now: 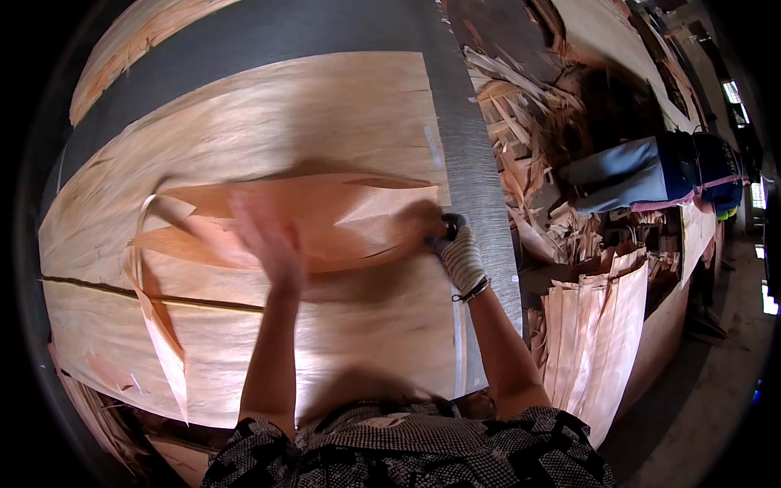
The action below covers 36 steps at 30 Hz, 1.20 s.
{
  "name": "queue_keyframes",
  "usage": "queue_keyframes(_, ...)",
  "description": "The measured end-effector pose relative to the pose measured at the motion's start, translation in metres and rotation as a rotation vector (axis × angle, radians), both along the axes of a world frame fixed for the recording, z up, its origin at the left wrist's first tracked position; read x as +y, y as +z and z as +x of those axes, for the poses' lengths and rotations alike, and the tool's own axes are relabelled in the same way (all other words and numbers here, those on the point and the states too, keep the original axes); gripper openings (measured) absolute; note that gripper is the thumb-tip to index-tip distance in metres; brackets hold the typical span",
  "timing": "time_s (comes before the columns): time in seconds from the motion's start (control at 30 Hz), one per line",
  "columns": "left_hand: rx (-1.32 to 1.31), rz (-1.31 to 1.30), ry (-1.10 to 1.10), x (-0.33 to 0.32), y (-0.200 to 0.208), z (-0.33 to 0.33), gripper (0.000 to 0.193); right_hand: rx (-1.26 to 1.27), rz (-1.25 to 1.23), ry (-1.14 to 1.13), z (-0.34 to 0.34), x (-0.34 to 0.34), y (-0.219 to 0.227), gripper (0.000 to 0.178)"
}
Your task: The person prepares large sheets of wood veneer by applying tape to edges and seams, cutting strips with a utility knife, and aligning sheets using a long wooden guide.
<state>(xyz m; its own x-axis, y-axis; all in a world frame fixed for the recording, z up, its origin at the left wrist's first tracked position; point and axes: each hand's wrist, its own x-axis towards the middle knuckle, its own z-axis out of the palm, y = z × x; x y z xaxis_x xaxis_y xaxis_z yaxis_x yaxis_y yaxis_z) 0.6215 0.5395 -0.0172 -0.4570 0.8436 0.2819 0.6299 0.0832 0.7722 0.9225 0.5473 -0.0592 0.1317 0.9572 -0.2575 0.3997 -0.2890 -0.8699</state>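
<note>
A thin orange-brown wood veneer piece (pixel 358 203) lies loosely, partly raised and curled, over a broad pale veneer sheet (pixel 342 106). My bare left hand (pixel 267 240) is over its left half, fingers stretched out and smeared by motion; whether it touches the veneer I cannot tell. At the right end of the orange piece is my right hand (pixel 460 252), in a striped white glove with dark finger parts. Its fingers are curled closed, and what they hold is hidden. A narrow curled veneer strip (pixel 159 333) hangs from the left end toward me.
A dark grey surface (pixel 480 195) shows beyond the pale sheet's right edge. A dark gap (pixel 163 298) crosses the pale sheet at left. Scrap veneer (pixel 521 138) and stacked veneer pieces (pixel 598 325) are to the right, where another person (pixel 659 175) stands.
</note>
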Motion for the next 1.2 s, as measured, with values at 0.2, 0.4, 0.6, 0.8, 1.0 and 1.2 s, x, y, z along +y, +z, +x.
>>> queue_keyframes(0.2,0.679,-0.264,-0.276,-0.024,0.009,-0.007,0.057,0.211,0.106,0.236,-0.063,-0.008,0.101,0.048)
queue_keyframes(0.4,0.643,-0.454,-0.359,-0.013,0.009,-0.004,0.065,0.276,0.100,-0.008,-0.019,-0.017,0.088,0.043)
queue_keyframes(0.6,0.652,-0.353,-0.406,-0.018,-0.007,0.014,0.075,0.267,-0.266,-0.190,0.024,-0.009,0.043,0.037)
queue_keyframes(0.8,0.751,-0.526,-0.335,-0.024,-0.001,-0.025,0.074,0.227,-0.040,-0.080,-0.002,-0.008,0.007,0.043)
queue_keyframes(1.0,0.536,-0.492,-0.762,-0.037,0.024,0.010,0.070,0.378,-0.188,-0.291,0.014,-0.002,0.062,0.041)
queue_keyframes(1.2,0.818,-0.278,-0.664,-0.039,-0.010,-0.011,0.059,0.316,-0.319,-0.184,0.034,0.006,0.049,0.039)
